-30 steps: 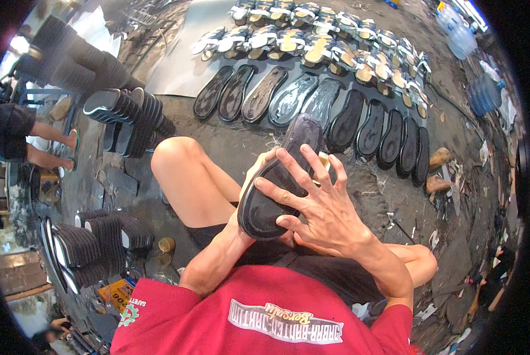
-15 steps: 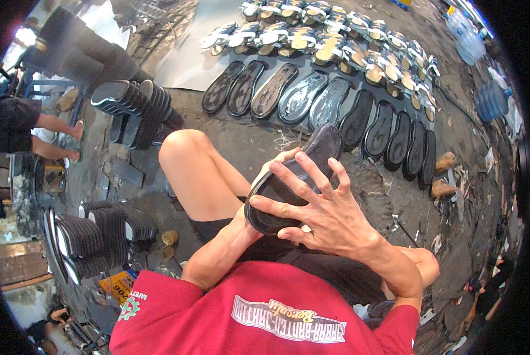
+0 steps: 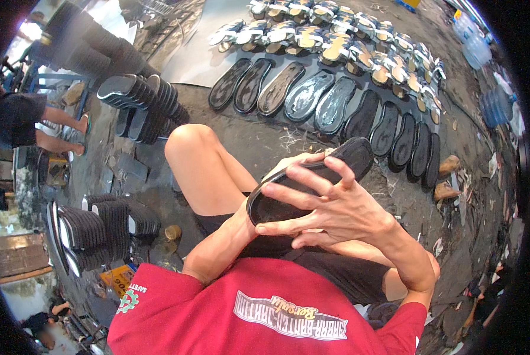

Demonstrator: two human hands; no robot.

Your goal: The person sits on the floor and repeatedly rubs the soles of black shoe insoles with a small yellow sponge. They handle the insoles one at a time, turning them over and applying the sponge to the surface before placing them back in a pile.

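A dark, shiny shoe sole is held tilted above my lap, its toe end pointing up and to the right. My left hand grips it from behind and along its far edge. Most of that hand's fingers are hidden behind the sole. Across the sole's face lies my right hand, its fingers spread apart and touching the surface. Farther ahead, a row of dark soles lies on a grey sheet, two of them with a wet-looking bluish shine.
Rows of strapped sandals stand beyond the sole row. Stacks of soles rise at left, with more stacked soles nearer. Wooden foot forms lie at right. Large clear bottles sit far right. Another person's leg shows at left.
The sole has tipped lower, its toe end swinging to the right. My right hand has shifted slightly right and down, fingers still spread over the sole, while my left hand keeps its grip.
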